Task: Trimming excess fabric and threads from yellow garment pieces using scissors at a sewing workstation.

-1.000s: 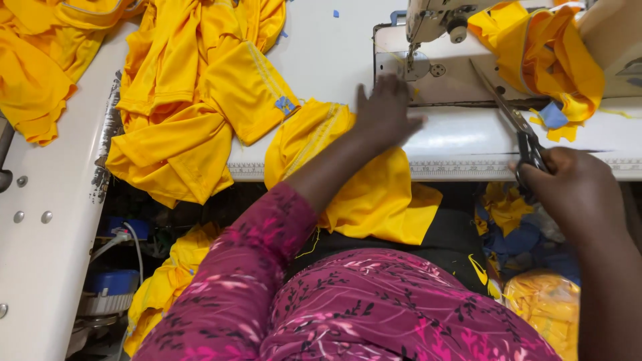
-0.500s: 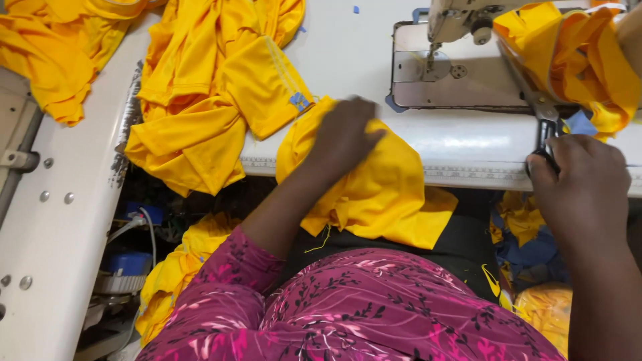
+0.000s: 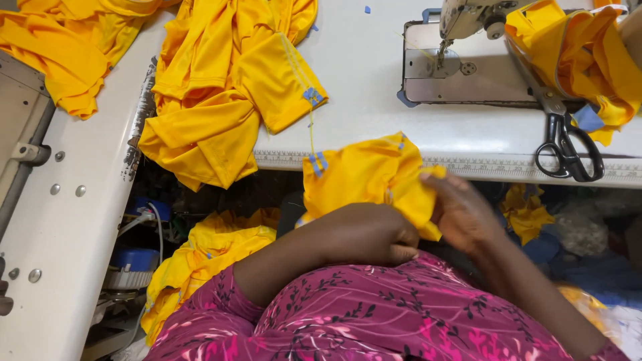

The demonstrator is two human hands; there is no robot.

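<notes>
yellow cloth piece [image 3: 364, 177] with small blue tabs hangs off the near edge of the white counter [image 3: 361, 80], held between both hands: the left hand [image 3: 374, 234] is curled shut on its lower part and the right hand [image 3: 461, 210] pinches its right edge. black-handled scissors [image 3: 565, 144] lie on the counter beyond the right hand, beside the sewing machine [image 3: 461, 60]. a heap of yellow garments [image 3: 227, 93] lies well beyond and left of the left hand.

A garment sewing workshop: sewing machine [image 3: 468, 20], scissors [image 3: 567, 144], yellow garments [image 3: 221, 100] (heaped).
</notes>
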